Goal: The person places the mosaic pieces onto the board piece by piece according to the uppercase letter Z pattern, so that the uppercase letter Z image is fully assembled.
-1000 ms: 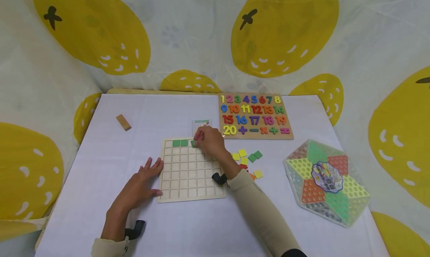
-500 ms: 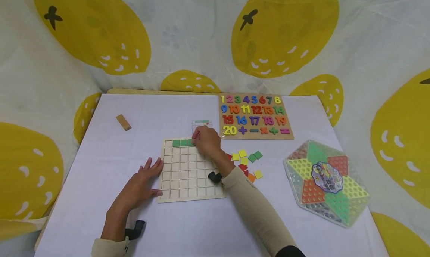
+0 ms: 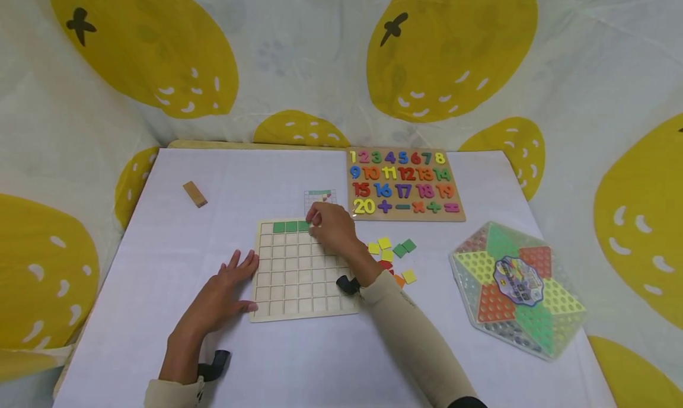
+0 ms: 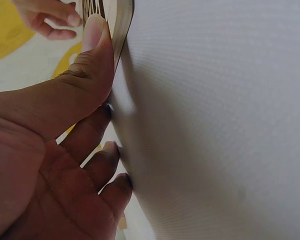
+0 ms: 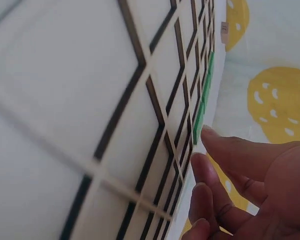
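Observation:
A pale wooden grid board (image 3: 290, 290) lies on the white table. Three green square tiles (image 3: 291, 226) sit side by side in its top row. My right hand (image 3: 336, 230) is over the board's upper right, its fingertips beside the rightmost green tile. In the right wrist view, the thumb (image 5: 230, 147) is right at that green tile (image 5: 198, 125), and nothing shows between thumb and fingers. My left hand (image 3: 221, 292) rests at the board's left edge with fingers spread. Its thumb (image 4: 96, 37) touches the board's edge in the left wrist view.
Loose yellow tiles (image 3: 384, 243), green tiles (image 3: 404, 248) and red tiles (image 3: 385, 265) lie right of the board. Behind are a small printed grid card (image 3: 320, 194) and a number puzzle board (image 3: 405, 182). A hexagonal game box (image 3: 520, 289) lies right, a brown strip (image 3: 194, 194) far left.
The third green tile, tilted under my right fingers a second ago, now lies flat in its cell. The right hand's fingers have drawn slightly off it. My left hand has stayed put.

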Demonstrator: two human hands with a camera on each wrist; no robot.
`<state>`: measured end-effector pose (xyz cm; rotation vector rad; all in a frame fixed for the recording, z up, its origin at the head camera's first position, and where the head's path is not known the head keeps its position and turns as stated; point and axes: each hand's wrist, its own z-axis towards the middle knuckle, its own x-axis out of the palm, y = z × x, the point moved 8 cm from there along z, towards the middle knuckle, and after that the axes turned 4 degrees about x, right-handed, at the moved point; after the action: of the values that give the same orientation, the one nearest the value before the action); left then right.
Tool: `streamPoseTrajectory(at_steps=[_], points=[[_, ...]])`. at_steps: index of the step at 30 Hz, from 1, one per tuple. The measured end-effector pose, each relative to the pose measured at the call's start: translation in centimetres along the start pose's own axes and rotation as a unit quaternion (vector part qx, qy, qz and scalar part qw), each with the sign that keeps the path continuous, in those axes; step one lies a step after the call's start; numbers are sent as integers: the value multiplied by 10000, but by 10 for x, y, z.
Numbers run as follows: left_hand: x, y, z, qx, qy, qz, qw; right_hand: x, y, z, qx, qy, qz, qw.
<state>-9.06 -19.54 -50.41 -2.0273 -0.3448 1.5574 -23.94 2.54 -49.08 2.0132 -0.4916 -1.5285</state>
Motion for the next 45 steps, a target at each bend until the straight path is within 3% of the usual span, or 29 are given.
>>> streamPoseTrajectory(at_steps=[7,16,28,40,45], points=[[-2,0,0,30,-3,-9,10000,-25,-22,-19,48,-197,318,9993],[-1,0,-1,99,-14,-68,9999,-62,-74,-49,563,-471,580,9956],[-1,1,-1,159,-5,-53,9999,-97,-150,-83,1064,-689,-30,9919],[0,0,0,153,-23,-20,9999,-99,-164,-85,824,-352,-646,9939],[0,0,0,152,-4,-19,9999,-100,-163,-84,836,-381,-565,9942]])
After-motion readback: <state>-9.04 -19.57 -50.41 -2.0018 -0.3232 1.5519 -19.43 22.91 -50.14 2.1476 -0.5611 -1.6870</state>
